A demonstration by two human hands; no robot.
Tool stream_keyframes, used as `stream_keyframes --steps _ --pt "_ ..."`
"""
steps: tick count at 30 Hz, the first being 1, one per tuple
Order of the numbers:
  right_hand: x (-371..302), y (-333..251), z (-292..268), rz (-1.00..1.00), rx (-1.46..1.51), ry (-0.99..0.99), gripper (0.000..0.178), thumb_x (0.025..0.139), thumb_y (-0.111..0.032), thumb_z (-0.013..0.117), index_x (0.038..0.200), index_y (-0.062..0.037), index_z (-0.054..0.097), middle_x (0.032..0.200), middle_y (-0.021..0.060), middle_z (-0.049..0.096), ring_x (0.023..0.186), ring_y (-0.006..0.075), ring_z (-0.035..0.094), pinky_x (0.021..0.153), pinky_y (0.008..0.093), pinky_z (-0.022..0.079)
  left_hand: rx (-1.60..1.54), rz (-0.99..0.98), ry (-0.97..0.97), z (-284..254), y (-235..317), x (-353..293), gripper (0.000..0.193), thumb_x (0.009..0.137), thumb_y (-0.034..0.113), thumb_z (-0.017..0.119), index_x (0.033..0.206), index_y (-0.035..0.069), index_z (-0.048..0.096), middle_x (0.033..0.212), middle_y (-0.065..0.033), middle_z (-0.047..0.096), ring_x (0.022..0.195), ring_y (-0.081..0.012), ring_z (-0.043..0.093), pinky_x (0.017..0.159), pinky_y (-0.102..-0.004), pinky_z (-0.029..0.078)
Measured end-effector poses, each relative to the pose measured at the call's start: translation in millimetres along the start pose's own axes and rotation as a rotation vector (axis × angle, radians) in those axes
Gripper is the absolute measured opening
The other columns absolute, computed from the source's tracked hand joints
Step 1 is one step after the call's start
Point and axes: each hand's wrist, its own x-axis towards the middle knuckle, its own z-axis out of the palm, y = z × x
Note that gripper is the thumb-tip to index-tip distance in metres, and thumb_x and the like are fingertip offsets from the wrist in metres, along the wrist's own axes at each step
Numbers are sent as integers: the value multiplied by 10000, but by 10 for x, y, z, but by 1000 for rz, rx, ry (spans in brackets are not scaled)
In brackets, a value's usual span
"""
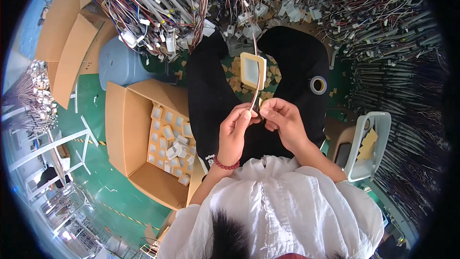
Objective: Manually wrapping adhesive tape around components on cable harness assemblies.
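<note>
My left hand (233, 132) is closed on a thin bundle of brown and white wires (257, 97), thumb against fingers. Right beside it, my right hand (283, 121) pinches at a dark spot near the wires, where a small pale yellow bit shows; exactly what it holds is hidden by the fingers. Just beyond both hands is a squarish white part with a tan rim (261, 59), and the wires run across its face and on up toward the heap. On my dark-clad right thigh lies a roll of tape (325, 85).
An open cardboard box (117, 129) at left holds many small white-and-tan parts. Behind it stand a blue-grey stool (117, 62) and more cardboard. Dense wire bundles (393, 72) fill the far side and right. A white bin (383, 134) with tan pieces stands right. Tan scraps litter the green floor.
</note>
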Motion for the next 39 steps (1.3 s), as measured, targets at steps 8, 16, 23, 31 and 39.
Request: stream_keyframes --steps 8,16,23,31,39 --pt "19 31 7 -149 -182 26 120 887 -149 630 889 -40 581 733 -27 541 590 34 412 527 191 324 101 58 -73 -64 -14 4 208 970 110 480 947 -51 609 1152 -114 577 945 -135 573 857 -268 473" --pt "26 29 -46 8 -78 -71 97 888 -132 608 910 -43 575 725 -23 520 569 47 392 520 198 323 95 62 22 -32 -37 26 220 971 124 487 938 -60 602 1030 -79 580 863 -129 575 815 -264 474" --pt "120 -69 -320 34 167 77 18 867 -57 542 868 -68 528 681 -9 465 522 73 395 486 233 330 -99 -39 180 -168 7 70 230 964 198 517 938 -10 611 921 -49 614 823 -136 589 797 -287 483" --pt "234 -152 -172 -45 -338 -78 237 845 -85 639 1068 -6 640 860 33 655 693 88 579 621 235 486 46 -12 54 -168 36 44 225 965 154 507 907 -39 604 984 -66 593 840 -137 566 797 -282 468" --pt "380 131 -314 -47 -165 251 134 846 -128 661 884 -3 687 760 32 657 643 91 584 590 223 478 96 50 124 -70 9 68 274 980 177 482 1029 -61 609 1381 -125 387 974 -147 603 815 -271 541"
